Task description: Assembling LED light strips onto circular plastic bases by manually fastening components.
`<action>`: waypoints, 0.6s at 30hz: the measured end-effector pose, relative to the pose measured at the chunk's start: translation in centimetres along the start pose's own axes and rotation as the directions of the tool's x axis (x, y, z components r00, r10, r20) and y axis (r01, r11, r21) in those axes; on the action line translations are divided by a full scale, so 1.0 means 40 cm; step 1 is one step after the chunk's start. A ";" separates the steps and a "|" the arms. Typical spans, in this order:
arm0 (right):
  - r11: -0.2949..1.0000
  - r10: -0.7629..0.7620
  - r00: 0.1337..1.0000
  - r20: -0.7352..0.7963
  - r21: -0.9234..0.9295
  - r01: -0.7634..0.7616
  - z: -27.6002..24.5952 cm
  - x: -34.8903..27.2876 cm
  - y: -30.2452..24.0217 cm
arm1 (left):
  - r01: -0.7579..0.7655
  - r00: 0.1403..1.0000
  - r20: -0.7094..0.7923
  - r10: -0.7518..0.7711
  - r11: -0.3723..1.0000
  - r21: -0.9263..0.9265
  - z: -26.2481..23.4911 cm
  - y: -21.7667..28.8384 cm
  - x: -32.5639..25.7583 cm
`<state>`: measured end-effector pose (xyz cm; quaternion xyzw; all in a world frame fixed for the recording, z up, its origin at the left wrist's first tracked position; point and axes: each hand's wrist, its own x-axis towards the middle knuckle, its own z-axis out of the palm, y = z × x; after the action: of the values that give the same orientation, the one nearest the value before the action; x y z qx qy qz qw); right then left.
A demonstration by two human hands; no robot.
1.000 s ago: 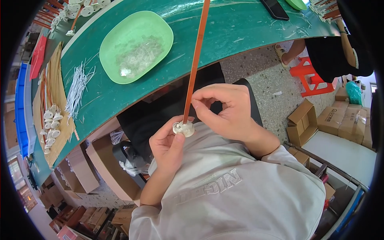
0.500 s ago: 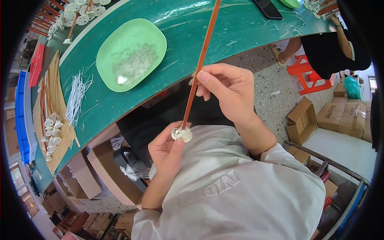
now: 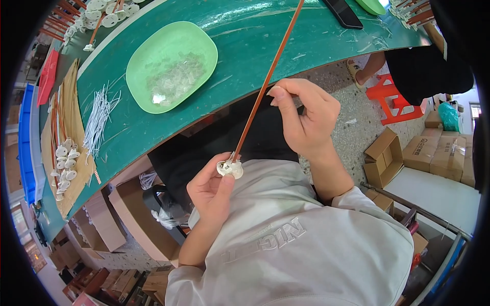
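In my left hand (image 3: 212, 188) is a round white plastic fitting (image 3: 229, 169), pinched between thumb and fingers in front of my shirt. A long, thin brown strip (image 3: 269, 76) rises from the fitting and leans up to the right, over the table. My right hand (image 3: 310, 115) is beside the strip, slightly apart from it. Its thumb and index fingertip are pinched together; whatever may be between them is too small to make out. Beyond my hands, a light green bowl (image 3: 135, 76) on the table holds many small clear pieces (image 3: 176, 79).
White ties (image 3: 101, 120) lie on the green table (image 3: 235, 51), left of the bowl. More fittings with brown strips (image 3: 65, 163) rest on brown paper at far left. A phone (image 3: 343, 13) lies at the back. Another person (image 3: 426, 71) and a red stool (image 3: 390, 97) are at right.
My right hand has let go of the brown strip and moved a little to the right. The strip now leans further right, while my left hand keeps its hold on the fitting.
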<state>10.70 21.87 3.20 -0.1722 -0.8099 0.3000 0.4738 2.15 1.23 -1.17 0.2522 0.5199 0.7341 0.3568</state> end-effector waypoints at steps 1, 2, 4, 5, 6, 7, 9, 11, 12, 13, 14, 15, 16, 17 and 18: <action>0.999 0.004 1.000 0.001 0.043 -0.004 -0.002 0.001 0.002 | 0.012 1.000 0.002 -0.012 0.999 -0.036 -0.004 0.000 0.000; 0.999 0.002 1.000 0.002 0.043 -0.002 -0.003 0.000 0.003 | 0.023 1.000 0.003 -0.023 0.997 -0.073 -0.006 0.000 0.000; 0.985 0.146 0.988 -0.046 0.104 -0.140 -0.003 -0.006 0.006 | 0.010 1.000 -0.007 -0.011 0.995 -0.101 -0.005 0.001 0.003; 0.985 0.144 0.989 -0.044 0.104 -0.139 -0.007 -0.005 0.008 | -0.002 1.000 -0.017 -0.001 0.992 -0.128 -0.005 0.001 0.003; 0.984 0.163 0.981 -0.102 0.092 -0.154 -0.012 0.000 0.015 | -0.006 1.000 -0.022 0.003 0.992 -0.129 -0.005 0.003 0.002; 0.982 0.181 0.970 -0.159 0.082 -0.170 -0.019 0.004 0.024 | -0.027 0.999 -0.042 0.023 0.996 -0.086 -0.004 0.007 0.001; 0.984 0.179 0.967 -0.180 0.046 -0.173 -0.039 0.017 0.037 | -0.051 0.997 -0.065 0.048 0.998 -0.044 0.000 0.012 0.001; 0.956 0.293 0.891 -0.347 0.099 -0.276 -0.049 0.042 0.026 | -0.195 0.967 -0.128 0.220 0.964 0.179 0.009 0.013 0.004; 0.943 0.323 0.922 -0.215 0.151 -0.296 -0.065 0.038 0.028 | -0.195 0.967 -0.129 0.219 0.965 0.176 0.007 0.013 0.009; 0.944 0.323 0.922 -0.213 0.148 -0.296 -0.067 0.029 0.021 | -0.345 0.916 -0.061 0.396 0.856 0.386 0.004 0.013 0.017; 0.835 0.446 0.894 0.040 0.340 -0.432 -0.067 0.019 0.005 | -0.470 0.839 0.046 0.543 0.679 0.563 0.000 0.014 0.021; 0.668 0.493 0.816 0.302 0.469 -0.578 -0.067 0.009 -0.012 | -0.471 0.840 0.047 0.541 0.683 0.559 -0.001 0.015 0.024; 0.629 0.494 0.777 0.390 0.457 -0.629 -0.058 0.004 -0.031 | -0.536 0.782 0.142 0.607 0.539 0.650 0.000 0.020 0.026; 0.589 0.489 0.732 0.474 0.439 -0.678 -0.043 0.003 -0.053 | -0.586 0.718 0.244 0.652 0.377 0.717 0.003 0.024 0.026; 0.565 0.503 0.707 0.497 0.430 -0.704 -0.032 0.007 -0.079 | -0.585 0.719 0.244 0.651 0.377 0.718 0.004 0.028 0.025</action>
<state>11.68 20.05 5.91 -0.2345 -0.6275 0.7057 0.2309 1.37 1.88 -0.05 0.5219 0.6557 0.5358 -0.1032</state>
